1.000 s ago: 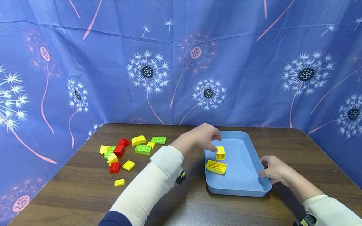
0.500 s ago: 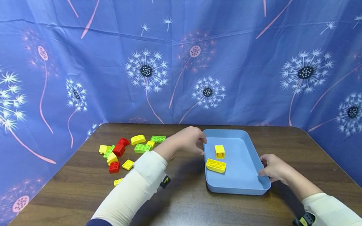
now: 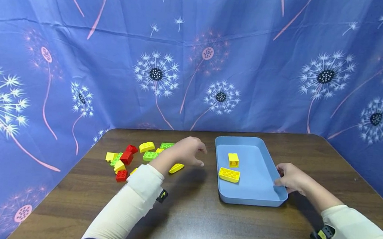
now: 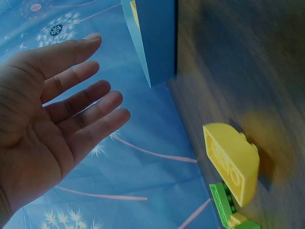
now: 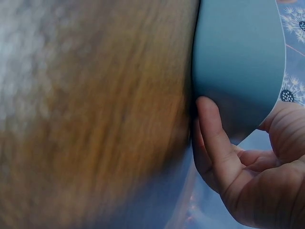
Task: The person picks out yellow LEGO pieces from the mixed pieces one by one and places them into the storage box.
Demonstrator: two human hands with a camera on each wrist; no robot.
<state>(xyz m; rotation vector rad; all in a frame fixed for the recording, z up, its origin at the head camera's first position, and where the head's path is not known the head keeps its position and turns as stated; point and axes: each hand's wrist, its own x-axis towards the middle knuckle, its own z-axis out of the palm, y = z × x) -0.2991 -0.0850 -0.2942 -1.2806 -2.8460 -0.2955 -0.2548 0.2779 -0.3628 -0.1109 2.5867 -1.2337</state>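
My left hand (image 3: 185, 151) hovers over the table between the loose bricks and the tray, fingers relaxed and apart; the left wrist view shows its bare palm (image 4: 43, 129) holding nothing. Just below it lies a yellow curved-end brick (image 3: 176, 168), studs facing sideways in the left wrist view. At the right, my right hand (image 3: 291, 177) pinches the near right wall of the blue tray (image 3: 256, 192). In the right wrist view its fingers press the outside, while the thumb tip is hidden behind the wall. Inside the tray are a small yellow brick (image 3: 233, 160) and a longer yellow brick (image 3: 229, 175).
Left of my left hand several loose bricks are scattered: a red brick (image 3: 126, 157), another red brick (image 3: 121, 176), a green brick (image 3: 150, 156), a yellow arched brick (image 3: 147, 146) and others. My left forearm covers part of them. A blue dandelion-print cloth (image 3: 196, 60) hangs behind the table.
My left hand has left the tray's inside and moved left over its edge, uncovering the small yellow brick there. The yellow curved-end brick on the table now shows. My right hand stays on the tray.
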